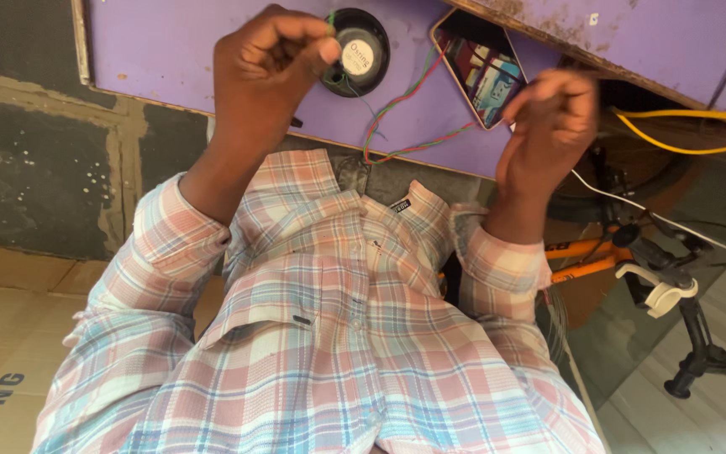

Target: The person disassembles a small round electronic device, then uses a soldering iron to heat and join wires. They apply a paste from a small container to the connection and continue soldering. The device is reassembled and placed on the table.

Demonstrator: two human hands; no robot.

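So the left hand (275,63) is curled nearly into a fist up at about 11 o'clock, thumb and fingertips pinched together on a thin green wire (331,17) right at the rim of a small round speaker (359,52), the black kind with a silver cap in the middle. The speaker sits in a purple board (170,50) that fills the top of the view. The right hand (548,126) is over at about 2 o'clock, also curled with the fingers bunched together, but it's blurry and I honestly can't tell whether it's pinching anything. A twisted bunch of red, green and blue wires (397,105) loops down from the speaker and back up toward that hand. Just left of the right hand there's a diamond-shaped cutout (479,67) in the board, with something boxy inside that has red, blue and white on it; too cramped and dim to say what it is. Yellow cables (682,126) run off the right edge at 3 o'clock, a white cable (657,217) crosses under them, and an orange bicycle (623,252) is partly hidden behind the plaid sleeve (506,269). A cardboard box (10,353) with dark blue lettering is cut off at 8 o'clock.
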